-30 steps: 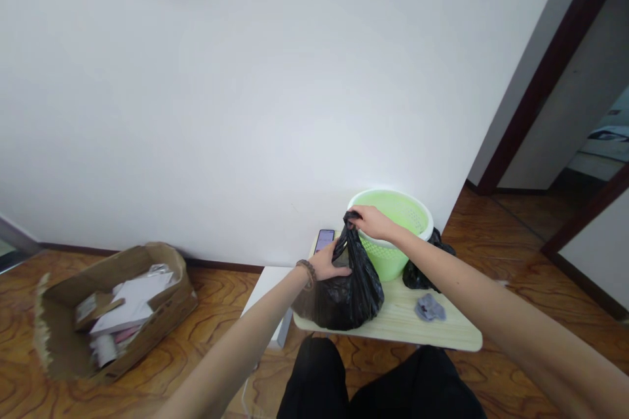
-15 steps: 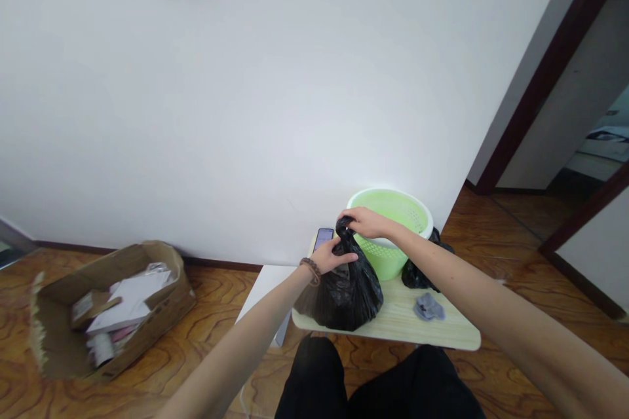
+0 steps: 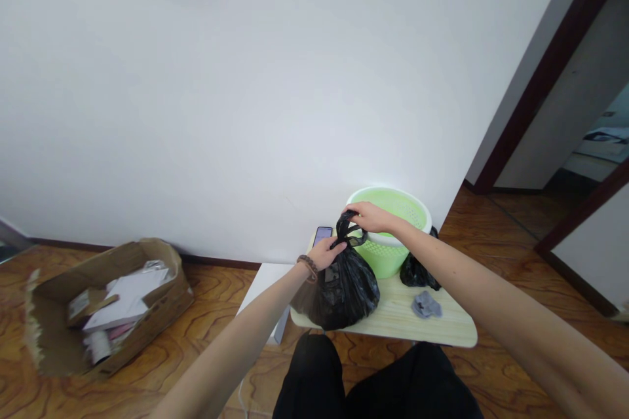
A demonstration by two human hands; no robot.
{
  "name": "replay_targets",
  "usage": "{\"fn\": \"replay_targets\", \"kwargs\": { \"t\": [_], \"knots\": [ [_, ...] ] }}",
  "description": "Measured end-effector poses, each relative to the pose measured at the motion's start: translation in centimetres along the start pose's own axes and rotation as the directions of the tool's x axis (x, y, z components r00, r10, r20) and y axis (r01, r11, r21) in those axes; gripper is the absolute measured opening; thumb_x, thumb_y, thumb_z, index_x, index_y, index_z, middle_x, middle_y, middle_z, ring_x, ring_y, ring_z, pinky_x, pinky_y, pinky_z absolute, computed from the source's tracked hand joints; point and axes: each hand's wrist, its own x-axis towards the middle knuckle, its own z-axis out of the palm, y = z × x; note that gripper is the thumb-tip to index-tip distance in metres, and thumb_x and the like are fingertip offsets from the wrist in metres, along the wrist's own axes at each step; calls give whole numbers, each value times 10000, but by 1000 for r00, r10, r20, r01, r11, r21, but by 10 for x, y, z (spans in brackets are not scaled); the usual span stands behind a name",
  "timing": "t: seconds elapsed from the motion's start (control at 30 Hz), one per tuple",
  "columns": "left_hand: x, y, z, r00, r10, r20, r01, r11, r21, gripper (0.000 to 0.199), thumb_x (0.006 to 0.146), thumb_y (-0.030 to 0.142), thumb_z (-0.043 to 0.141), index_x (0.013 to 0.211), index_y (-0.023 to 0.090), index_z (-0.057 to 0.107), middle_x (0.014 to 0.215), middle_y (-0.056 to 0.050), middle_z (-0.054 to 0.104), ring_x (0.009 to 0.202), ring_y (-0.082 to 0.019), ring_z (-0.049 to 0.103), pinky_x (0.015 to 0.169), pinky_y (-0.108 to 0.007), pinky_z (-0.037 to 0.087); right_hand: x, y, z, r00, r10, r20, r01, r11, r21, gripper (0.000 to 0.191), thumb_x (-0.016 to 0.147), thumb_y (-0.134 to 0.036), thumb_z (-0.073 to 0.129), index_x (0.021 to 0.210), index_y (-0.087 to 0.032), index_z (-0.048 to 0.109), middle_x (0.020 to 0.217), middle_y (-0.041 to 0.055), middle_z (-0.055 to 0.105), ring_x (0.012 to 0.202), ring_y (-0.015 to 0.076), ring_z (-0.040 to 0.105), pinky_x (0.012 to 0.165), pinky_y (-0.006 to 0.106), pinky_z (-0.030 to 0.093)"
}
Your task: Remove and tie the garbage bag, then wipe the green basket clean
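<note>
A full black plastic bag (image 3: 346,294) rests on the left part of a small pale wooden table (image 3: 398,314). Its gathered top stands up, with loops of plastic at the neck. My left hand (image 3: 325,253), a braided band at its wrist, is closed on the bag's neck from the left. Above it, my right hand (image 3: 366,215) pinches the upper loop. Behind the bag is a light green basket (image 3: 386,260) with a white rim, partly hidden by my right forearm. A phone (image 3: 323,234) lies just behind my left hand.
A grey cloth (image 3: 426,305) lies on the table's right part, near another black bag (image 3: 417,273) beside the basket. On the floor at left, an open cardboard box (image 3: 157,314) holds papers and packaging. A white wall (image 3: 295,111) rises behind the table.
My left fingers, earlier spread over the bag, have closed on its neck. My right hand has shifted slightly right and up, and the plastic loops at the top are now pulled wider apart.
</note>
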Motion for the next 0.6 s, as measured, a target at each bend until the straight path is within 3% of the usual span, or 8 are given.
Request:
{"fn": "replay_targets", "kwargs": {
  "t": [0.1,0.23,0.33,0.47,0.6],
  "knots": [
    [1,1,1,999,-43,4,43,998,-49,351,769,501,502,835,168,591,669,0,547,625,-142,467,575,-240,361,0,-1,-1,1000,2,-22,-1,1000,5,255,780,-62,430,919,-123,636,914,65,659,819,138,565,757,230,397],
    [3,0,4,992,-124,31,127,983,-131,388,749,558,505,674,178,478,519,41,390,467,-97,351,464,-238,285,-1,4,0,999,28,-32,-26,998,56,260,795,-148,468,1017,-130,603,979,69,644,800,141,558,745,252,412],
    [4,-3,5,982,-179,55,186,960,-210,421,748,599,478,673,191,410,501,62,325,419,-78,305,424,-233,245,-6,14,0,997,65,47,-69,994,84,481,717,-139,540,1196,-118,502,1127,102,591,793,145,559,747,273,433],
    [3,-4,3,971,-222,87,238,923,-303,463,738,642,455,693,183,406,507,73,298,400,-58,286,402,-220,216,-17,28,1,990,95,108,-94,996,-14,716,652,-201,622,1315,-71,386,1298,176,451,1048,245,509,889,349,403],
    [4,-1,0,965,-237,113,262,891,-370,472,709,634,509,691,170,420,500,76,310,389,-44,284,390,-208,203,-26,40,10,990,95,107,-84,991,-108,1015,565,-426,733,1395,-94,252,1425,195,262,1303,317,240,1038,413,251]
  ]
}}
